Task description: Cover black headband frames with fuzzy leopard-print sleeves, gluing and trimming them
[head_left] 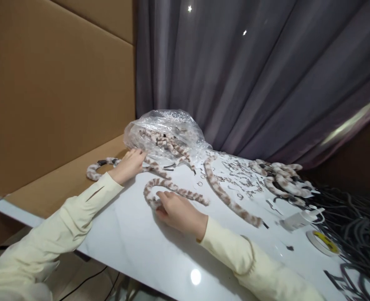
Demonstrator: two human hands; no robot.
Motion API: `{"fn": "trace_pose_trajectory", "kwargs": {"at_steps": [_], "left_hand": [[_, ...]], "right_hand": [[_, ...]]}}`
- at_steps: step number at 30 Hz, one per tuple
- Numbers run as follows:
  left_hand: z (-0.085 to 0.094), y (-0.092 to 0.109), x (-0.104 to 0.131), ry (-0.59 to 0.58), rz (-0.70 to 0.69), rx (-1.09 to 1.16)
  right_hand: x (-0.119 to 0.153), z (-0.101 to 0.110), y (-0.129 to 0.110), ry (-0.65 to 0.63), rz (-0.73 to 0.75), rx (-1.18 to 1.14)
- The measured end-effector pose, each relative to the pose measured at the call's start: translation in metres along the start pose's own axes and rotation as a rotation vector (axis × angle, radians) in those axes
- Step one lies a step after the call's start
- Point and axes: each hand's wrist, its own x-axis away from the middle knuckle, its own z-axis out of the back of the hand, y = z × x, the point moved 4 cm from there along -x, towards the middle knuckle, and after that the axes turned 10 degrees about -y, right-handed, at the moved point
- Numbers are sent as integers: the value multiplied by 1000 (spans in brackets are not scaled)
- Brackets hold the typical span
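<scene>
My right hand [180,213] is closed on one end of a curved white-and-brown spotted furry strip [185,193], which bends in a hook on the white table. Farther left, my left hand [129,166] has its fingers curled down over another furry strip [94,170]; its grip is partly hidden. That strip curves out to the left and carries a black piece near its top. Just beyond the left hand, a clear plastic bag [169,119] holds several more furry strips. A longer strip [222,193] with a black tip lies right of my right hand.
Small dark scraps [241,173] litter the table's far side. On the right are a pile of furry pieces [285,177], a white squeeze bottle [299,219], a tape roll [323,243] and tangled black cords [357,221]. Cardboard [59,83] and a grey curtain [235,75] stand behind.
</scene>
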Motion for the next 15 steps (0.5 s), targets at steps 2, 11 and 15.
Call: {"fn": "trace_pose_trajectory", "kwargs": {"at_steps": [2,11,15], "left_hand": [[-1,12,4,-45,-92,-31],[-30,105,27,-446,-670,344],[-36,108,21,-376,-603,349]], "right_hand": [[0,-6,-3,-24,22,22],[77,-4,7,-147,118,118],[107,-5,20,-188,91,48]]}}
